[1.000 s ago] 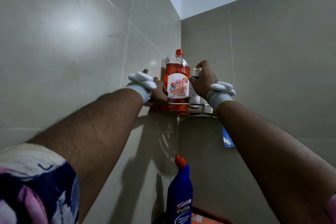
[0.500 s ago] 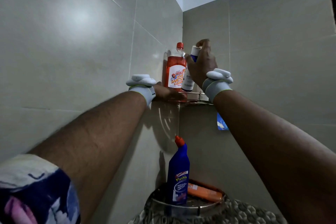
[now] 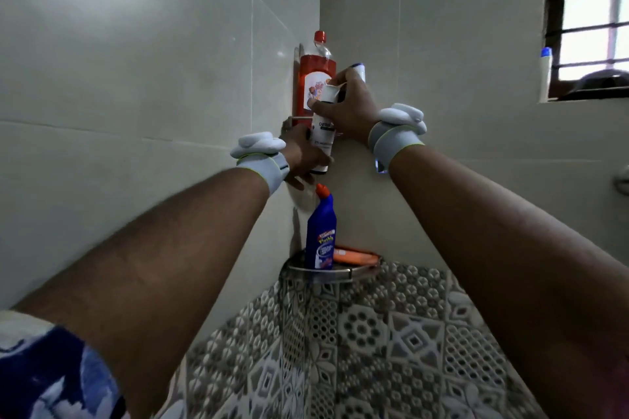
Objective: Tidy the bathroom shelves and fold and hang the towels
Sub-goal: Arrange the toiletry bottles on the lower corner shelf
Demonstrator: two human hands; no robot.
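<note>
A white bottle (image 3: 322, 141) with dark print is held in front of the wire corner shelf (image 3: 295, 118). My right hand (image 3: 352, 109) grips its upper part near the cap. My left hand (image 3: 301, 156) holds its lower part from the left. A tall red cleaner bottle (image 3: 313, 78) with a red cap stands on that shelf in the corner. Another white top with a dark rim (image 3: 359, 71) shows just behind my right fingers; I cannot tell whether it is held.
Lower in the corner, a second metal shelf (image 3: 354, 271) carries a blue toilet cleaner bottle (image 3: 321, 235) and an orange tube (image 3: 355, 257). A window (image 3: 594, 37) is at the upper right, with a blue-capped bottle (image 3: 546, 73) on its sill. Patterned tiles cover the lower wall.
My right hand has brought the white bottle down off the upper shelf. My left hand has left the shelf edge and taken the bottle's lower part. The view has tilted down and right.
</note>
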